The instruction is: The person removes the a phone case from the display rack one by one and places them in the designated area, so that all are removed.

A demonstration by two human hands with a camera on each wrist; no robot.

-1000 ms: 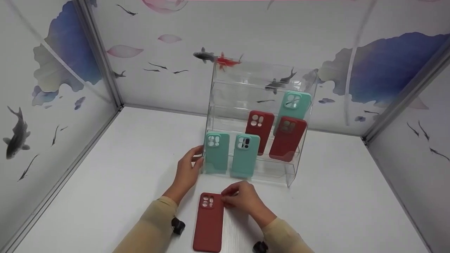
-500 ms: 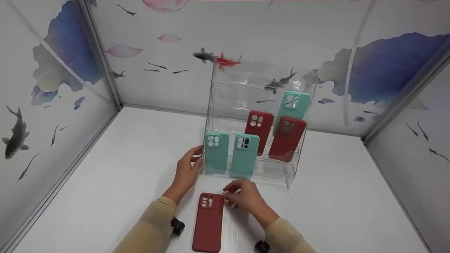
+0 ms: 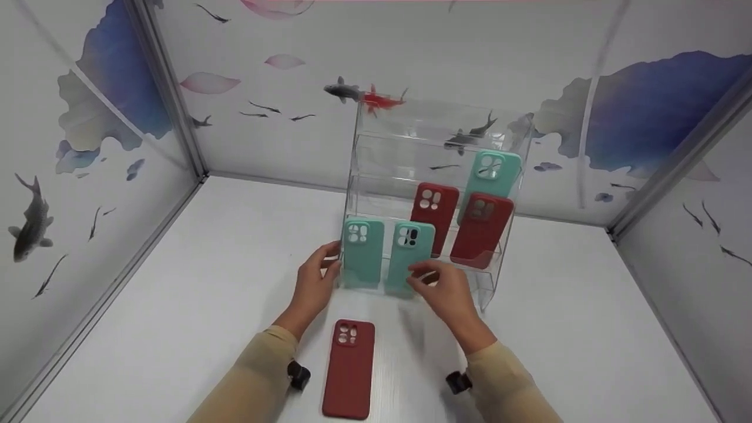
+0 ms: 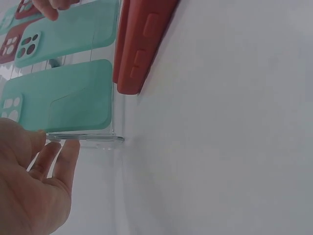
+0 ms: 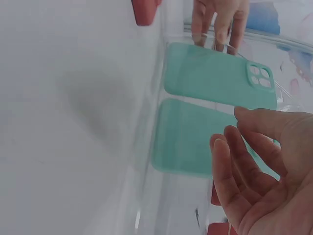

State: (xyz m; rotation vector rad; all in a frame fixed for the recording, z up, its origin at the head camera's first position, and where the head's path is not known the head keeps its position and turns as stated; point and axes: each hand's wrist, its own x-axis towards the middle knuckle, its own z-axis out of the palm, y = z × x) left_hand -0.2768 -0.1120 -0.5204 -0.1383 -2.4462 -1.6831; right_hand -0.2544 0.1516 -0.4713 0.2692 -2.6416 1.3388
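A red phone case lies on the white table in the head view, camera cutouts at its far end. Behind it stands a clear tiered display rack holding more cases. My left hand holds the rack's left side panel, thumb near the front edge, fingertips against the outside, as the left wrist view shows. My right hand is raised before the lower tier, fingers loosely bent and nothing between them. It overlaps the second teal case; the first teal case stands left of it.
On the middle tier lean two red cases, the left red case and the right red case. A further teal case stands higher at the right. White printed walls enclose the table.
My right hand has left the red case's top corner and moved up and right, in front of the rack. The red case stays on the table; my left hand keeps its place.
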